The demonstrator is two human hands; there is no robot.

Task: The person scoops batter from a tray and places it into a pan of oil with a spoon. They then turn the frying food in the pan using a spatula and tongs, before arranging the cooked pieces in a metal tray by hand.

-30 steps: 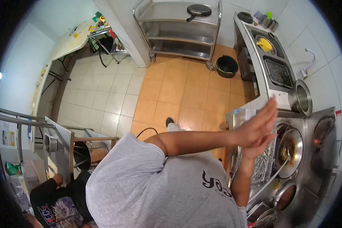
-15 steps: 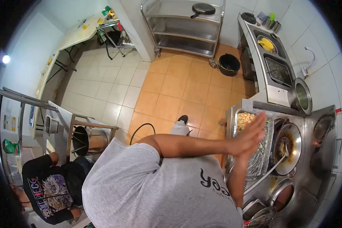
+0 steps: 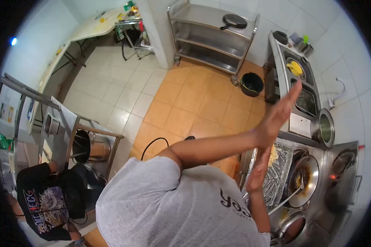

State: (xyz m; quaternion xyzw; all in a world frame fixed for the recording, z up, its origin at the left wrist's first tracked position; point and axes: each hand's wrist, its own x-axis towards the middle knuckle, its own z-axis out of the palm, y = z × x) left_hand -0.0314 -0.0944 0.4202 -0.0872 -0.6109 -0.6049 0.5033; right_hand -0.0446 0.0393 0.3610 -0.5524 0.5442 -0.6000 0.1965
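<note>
From my remote seat I see 2 bare hands, with nothing that I can make out in either. The left hand (image 3: 275, 121) is stretched out flat, its fingers long and seemingly pressed together, though blur softens them. The right hand (image 3: 256, 179) is below it in my view, partly covered; I cannot tell whether its fingers are spread, or whether the 2 hands touch.

Nearest both is a tray (image 3: 276, 181) lined with foil (image 3: 286, 155), lying between the right hand and a wok (image 3: 313, 177). Some food (image 3: 273, 156) shows in it beside the hands. I judge the tray stiff but its foil thin and easily torn; any grease would make it slick, so I'd favour the rim, at 2 opposite sides. The wok looks heavier and may be hot. The ladle (image 3: 285, 201) resting in it seems stiff; I'd hold it near its outer end.
</note>
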